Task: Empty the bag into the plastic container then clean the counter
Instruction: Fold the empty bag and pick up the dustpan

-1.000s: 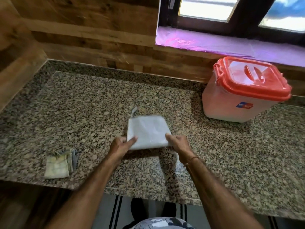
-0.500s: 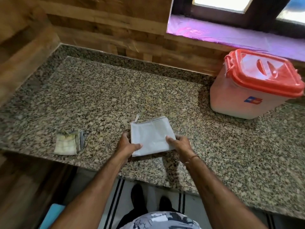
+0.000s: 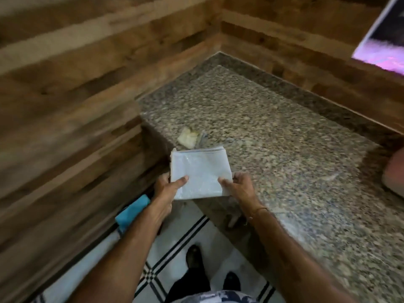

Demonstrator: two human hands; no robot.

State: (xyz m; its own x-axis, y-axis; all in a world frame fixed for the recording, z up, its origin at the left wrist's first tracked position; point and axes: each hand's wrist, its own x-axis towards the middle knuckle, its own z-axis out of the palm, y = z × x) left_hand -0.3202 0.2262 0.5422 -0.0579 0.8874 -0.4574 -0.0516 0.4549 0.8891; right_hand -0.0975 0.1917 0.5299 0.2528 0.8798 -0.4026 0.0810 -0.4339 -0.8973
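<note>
Two hands on the bag [image 3: 201, 171], centre of the frame; left hand [image 3: 166, 189] and right hand [image 3: 238, 186] each pinch a near corner, thumb on top, fingers curled under and out of sight; bag is white, folded flat into a neat rectangle, looks to have nothing in it.

Bag sits over the near left corner of the counter [image 3: 284, 149]; I cannot tell whether its far edge rests on the stone or hangs just above it.

Small yellowish folded cloth [image 3: 188, 137] lies on the counter just beyond the bag's far edge, slightly apart from it; plastic container [image 3: 393, 171] shows only as a pale blurred corner at the right edge of the frame, well apart from the bag; lid not visible from here.

Blue thing [image 3: 133, 209] lower left, down by the wooden wall [image 3: 76, 106]; too blurred to name.

Judgement: with the bag flat and folded, emptying looks done; step in hand is getting the bag off the work surface.

Next move calls for setting it somewhere clear of the stone, freeing one hand, then reaching for the cloth to wipe; keep the fold pinched so it does not spring open.
</note>
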